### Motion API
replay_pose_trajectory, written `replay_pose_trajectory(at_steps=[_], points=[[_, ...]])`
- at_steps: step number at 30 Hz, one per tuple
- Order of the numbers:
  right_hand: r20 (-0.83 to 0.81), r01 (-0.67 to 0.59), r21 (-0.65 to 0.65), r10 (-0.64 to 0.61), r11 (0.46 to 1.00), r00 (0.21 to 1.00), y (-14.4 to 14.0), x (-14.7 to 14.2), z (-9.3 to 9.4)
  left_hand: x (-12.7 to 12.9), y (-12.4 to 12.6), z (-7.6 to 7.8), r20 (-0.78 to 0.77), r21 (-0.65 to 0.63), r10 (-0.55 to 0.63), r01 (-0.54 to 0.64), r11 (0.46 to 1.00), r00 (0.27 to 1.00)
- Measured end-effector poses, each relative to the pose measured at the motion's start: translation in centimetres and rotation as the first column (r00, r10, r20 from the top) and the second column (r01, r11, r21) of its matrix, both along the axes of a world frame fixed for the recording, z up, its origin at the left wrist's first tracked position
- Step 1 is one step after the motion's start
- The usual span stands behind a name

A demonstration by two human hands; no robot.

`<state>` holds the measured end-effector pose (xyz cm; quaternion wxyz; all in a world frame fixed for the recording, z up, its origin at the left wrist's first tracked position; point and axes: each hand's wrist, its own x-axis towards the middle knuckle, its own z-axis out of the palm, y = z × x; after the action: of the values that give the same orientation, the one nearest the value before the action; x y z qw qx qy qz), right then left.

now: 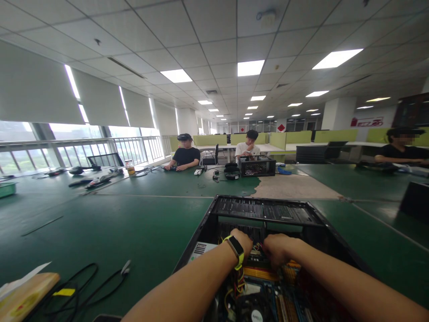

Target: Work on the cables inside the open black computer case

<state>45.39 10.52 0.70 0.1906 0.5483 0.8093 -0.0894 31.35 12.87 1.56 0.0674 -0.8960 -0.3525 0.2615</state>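
Note:
An open black computer case lies on the green table in front of me, its motherboard and coloured wires showing. Both my hands reach inside it. My left hand, with a smartwatch on a yellow strap at the wrist, is curled among the wires near the far inner wall. My right hand is bent down beside it, fingers closed in the same bundle of wires. The fingertips of both hands are hidden, so what they grip is unclear.
A black cable and a wooden board lie at the near left. Another black case stands farther back. Three people sit at the far tables. A black box is at the right edge.

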Motion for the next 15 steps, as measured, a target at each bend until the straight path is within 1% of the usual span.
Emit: replay_pose_trajectory(at_steps=[6, 15], points=[[0.028, -0.013, -0.015, 0.014, 1.000, 1.000, -0.06, -0.28, 0.02, 0.10, -0.13, -0.28, 0.006, 0.004, 0.002, -0.002, 1.000, 1.000], [-0.012, -0.019, 0.011, 0.020, 1.000, 1.000, 0.06, 0.26, 0.08, -0.03, -0.03, 0.57, -0.024, -0.006, 0.003, -0.003, 1.000, 1.000]])
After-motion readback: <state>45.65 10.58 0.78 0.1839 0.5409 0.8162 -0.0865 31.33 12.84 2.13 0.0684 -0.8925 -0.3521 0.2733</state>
